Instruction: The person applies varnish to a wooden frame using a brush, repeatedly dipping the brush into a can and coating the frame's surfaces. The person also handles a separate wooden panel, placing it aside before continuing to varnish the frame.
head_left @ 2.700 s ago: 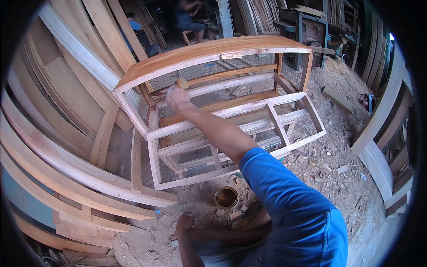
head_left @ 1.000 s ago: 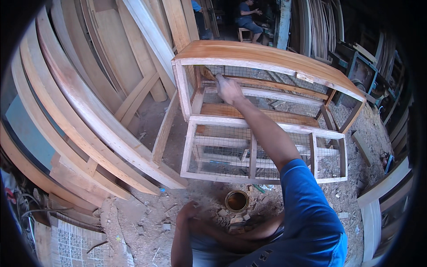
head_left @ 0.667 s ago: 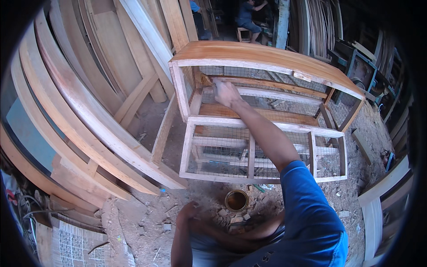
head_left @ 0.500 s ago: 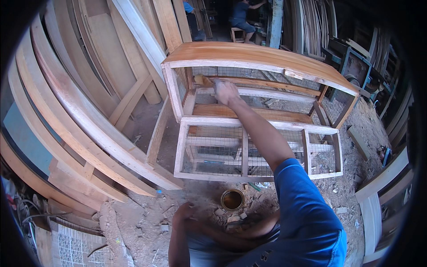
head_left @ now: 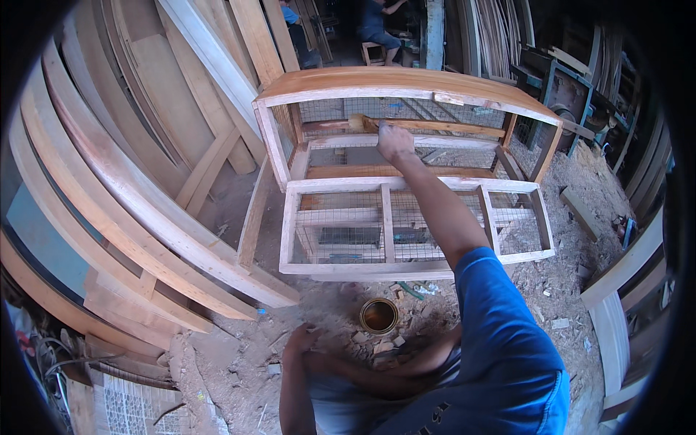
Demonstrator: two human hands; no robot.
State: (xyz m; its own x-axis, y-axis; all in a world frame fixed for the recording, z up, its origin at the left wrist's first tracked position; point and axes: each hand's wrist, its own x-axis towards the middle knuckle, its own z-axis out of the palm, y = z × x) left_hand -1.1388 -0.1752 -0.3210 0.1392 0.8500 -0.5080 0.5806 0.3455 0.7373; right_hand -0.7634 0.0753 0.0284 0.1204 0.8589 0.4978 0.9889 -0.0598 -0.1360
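My right hand (head_left: 396, 143) is closed on a paintbrush (head_left: 357, 122); its pale bristles point left against the back rail (head_left: 442, 128) of a wooden frame cabinet (head_left: 413, 85) with wire mesh sides. The arm reaches in through the cabinet's upper front opening. The rail looks darker and reddish left of the brush. Low at my knee rests my left hand (head_left: 303, 338), empty, its fingers loosely apart and in shadow. A round tin (head_left: 379, 317) of brown liquid stands on the ground between my legs and the cabinet.
Long boards (head_left: 138, 210) lean in rows on the left. More planks (head_left: 627, 279) stand at the right edge. A loose wood block (head_left: 580, 214) lies right of the cabinet, amid scraps and sawdust. Behind are a machine (head_left: 569, 94) and a seated person (head_left: 380, 29).
My right hand has drawn the brush to the right along the back rail, away from the left corner. My left hand stays by my knee. The view has shifted slightly.
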